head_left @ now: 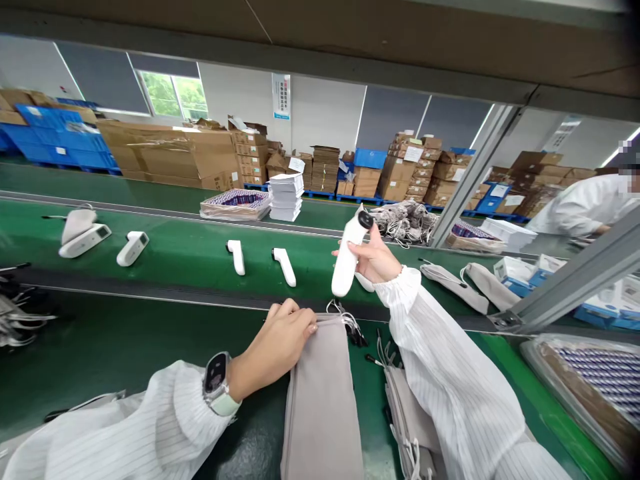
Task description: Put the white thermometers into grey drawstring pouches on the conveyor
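Note:
My right hand (377,257) grips a white infrared thermometer (345,261) with a black round sensor end, raised above the green bench. My left hand (283,340) is closed on the top edge of a grey drawstring pouch (324,400), its fingertips partly hidden. That pouch lies lengthwise in front of me, white cords with dark tips at its mouth. To its right rests a bundle of similar grey pouches (410,407), partly covered by my right sleeve. Part of another white device (365,283) shows behind my right hand.
Several more thermometers, such as one white thermometer (284,265), lie along the green conveyor belt (185,257). Filled pouches (455,287) lie on the right, before a slanted metal post (475,177). A shelf (320,57) spans overhead. A co-worker's white sleeve (580,200) shows far right.

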Action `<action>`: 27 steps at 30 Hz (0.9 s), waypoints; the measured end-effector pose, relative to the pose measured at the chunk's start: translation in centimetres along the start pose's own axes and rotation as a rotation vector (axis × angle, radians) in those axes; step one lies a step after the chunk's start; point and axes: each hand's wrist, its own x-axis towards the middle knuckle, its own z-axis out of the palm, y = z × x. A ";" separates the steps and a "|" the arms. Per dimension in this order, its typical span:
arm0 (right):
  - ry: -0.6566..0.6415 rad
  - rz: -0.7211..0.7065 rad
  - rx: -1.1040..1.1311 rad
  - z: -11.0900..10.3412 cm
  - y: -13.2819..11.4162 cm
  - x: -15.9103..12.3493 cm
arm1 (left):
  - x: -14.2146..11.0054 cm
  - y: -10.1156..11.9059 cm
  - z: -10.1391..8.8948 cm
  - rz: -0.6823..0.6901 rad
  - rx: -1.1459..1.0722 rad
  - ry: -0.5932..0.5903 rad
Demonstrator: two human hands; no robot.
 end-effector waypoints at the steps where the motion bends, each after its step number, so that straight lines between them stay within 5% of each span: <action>1: -0.034 -0.003 -0.002 1.1 -0.5 -0.5 | 0.1 0.2 -0.5 -0.016 -0.051 -0.008; 8: -0.090 0.027 0.039 4.2 -0.6 -2.2 | 0.2 0.9 -1.8 -0.089 -0.254 -0.028; 11: -0.166 0.131 0.028 4.7 0.0 -2.5 | 0.1 0.8 -2.1 -0.159 -0.350 0.070; 15: -0.398 0.357 -0.190 6.4 1.2 -3.4 | 0.2 0.1 -2.7 -0.214 -0.283 0.301; 18: -0.487 0.424 -0.445 6.9 1.8 -3.6 | 0.4 -0.4 -3.4 -0.264 -0.248 0.304; 21: -0.118 0.037 -0.681 5.2 1.7 -2.7 | 0.4 -0.4 -4.9 -0.394 -0.282 0.181; 24: 0.357 -0.374 -0.846 2.0 1.3 -1.2 | 0.1 0.3 -6.9 -0.474 -0.563 -0.157; 25: 0.396 -0.391 -0.845 1.3 1.3 -0.9 | 0.0 0.5 -7.5 -0.472 -0.702 -0.227; 27: 0.191 -0.259 -0.706 1.3 1.6 -1.0 | -0.1 0.9 -8.2 -0.460 -0.939 -0.150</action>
